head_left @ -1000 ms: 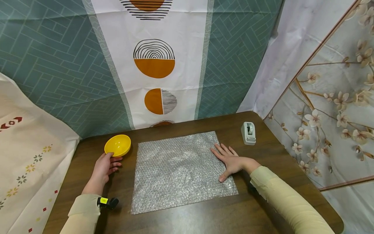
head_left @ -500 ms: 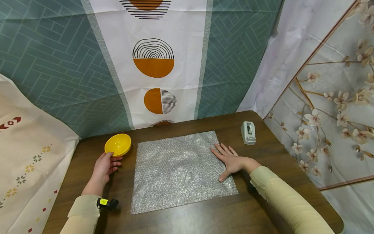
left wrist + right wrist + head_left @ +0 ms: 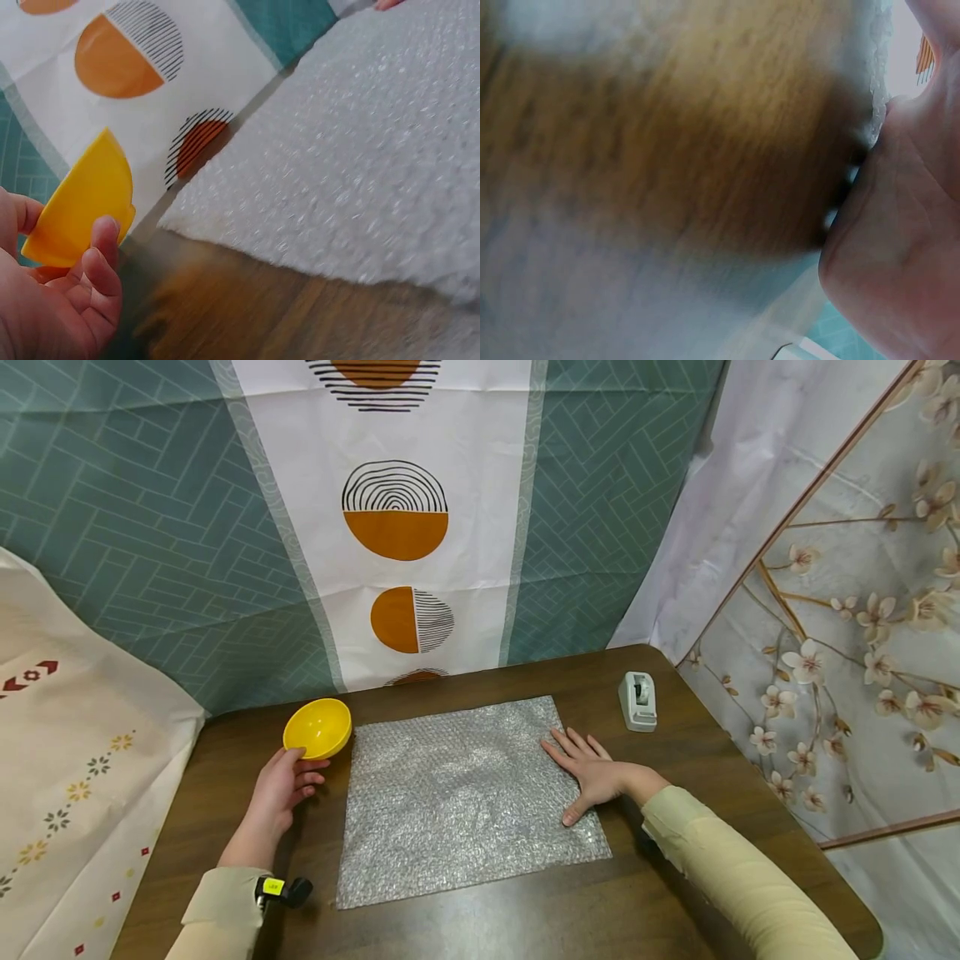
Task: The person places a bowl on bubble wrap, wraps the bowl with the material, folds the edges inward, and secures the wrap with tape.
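A yellow bowl (image 3: 318, 729) is pinched at its near rim by my left hand (image 3: 282, 785), thumb on the inside and fingers beneath. In the left wrist view the bowl (image 3: 86, 202) appears side-on, tilted between thumb and fingers. Just right of it lies a flat sheet of bubble wrap (image 3: 457, 802), its left edge close to the bowl. My right hand (image 3: 590, 772) rests on the right edge of the sheet, palm down with fingers spread. The right wrist view shows only the palm (image 3: 907, 210) close up, with the fingertips hidden.
A white tape dispenser (image 3: 638, 702) stands on the brown wooden table (image 3: 480, 927), beyond my right hand. Patterned cloth hangs behind the table (image 3: 600, 485) and along both sides. A small black camera (image 3: 283, 890) is strapped to my left wrist.
My left hand has moved slightly to the right with the yellow bowl, bringing it nearer the bubble wrap. The right hand and the sheet stay in place.
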A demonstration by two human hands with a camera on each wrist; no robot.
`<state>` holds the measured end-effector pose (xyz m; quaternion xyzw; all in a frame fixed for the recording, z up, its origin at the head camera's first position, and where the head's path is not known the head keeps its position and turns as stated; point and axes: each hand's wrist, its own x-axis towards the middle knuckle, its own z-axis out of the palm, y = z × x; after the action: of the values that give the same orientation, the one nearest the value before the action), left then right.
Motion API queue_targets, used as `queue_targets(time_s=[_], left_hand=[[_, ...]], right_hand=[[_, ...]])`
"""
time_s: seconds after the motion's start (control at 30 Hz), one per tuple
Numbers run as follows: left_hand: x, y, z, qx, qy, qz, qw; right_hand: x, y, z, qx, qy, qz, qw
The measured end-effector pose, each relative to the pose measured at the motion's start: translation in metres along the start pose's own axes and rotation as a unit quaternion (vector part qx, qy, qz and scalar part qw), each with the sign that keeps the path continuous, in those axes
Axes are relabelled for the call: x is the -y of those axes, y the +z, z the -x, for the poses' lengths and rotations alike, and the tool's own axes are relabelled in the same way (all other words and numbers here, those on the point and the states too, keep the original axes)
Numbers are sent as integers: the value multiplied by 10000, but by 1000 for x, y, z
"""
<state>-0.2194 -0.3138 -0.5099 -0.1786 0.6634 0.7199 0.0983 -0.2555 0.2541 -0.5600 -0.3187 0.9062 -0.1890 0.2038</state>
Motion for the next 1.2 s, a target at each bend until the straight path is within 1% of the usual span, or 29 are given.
queue_targets(time_s=[0.13, 0.33, 0.57, 0.97, 1.2], left_hand=[[2, 7, 2, 32, -9, 18, 10000], [2, 20, 6, 169, 197, -193, 9995], [4, 32, 7, 312, 307, -498, 9978], [7, 51, 8, 483, 343, -625, 9963], [8, 58, 9, 652, 308, -710, 9949]], right_hand=[[-1, 0, -1, 14, -12, 16, 10000], [-2, 0, 0, -18, 13, 44, 10000], [-1, 1, 1, -33, -23, 39, 10000], [-2, 2, 0, -19, -6, 65, 10000], [-3, 2, 0, -29, -41, 52, 10000]])
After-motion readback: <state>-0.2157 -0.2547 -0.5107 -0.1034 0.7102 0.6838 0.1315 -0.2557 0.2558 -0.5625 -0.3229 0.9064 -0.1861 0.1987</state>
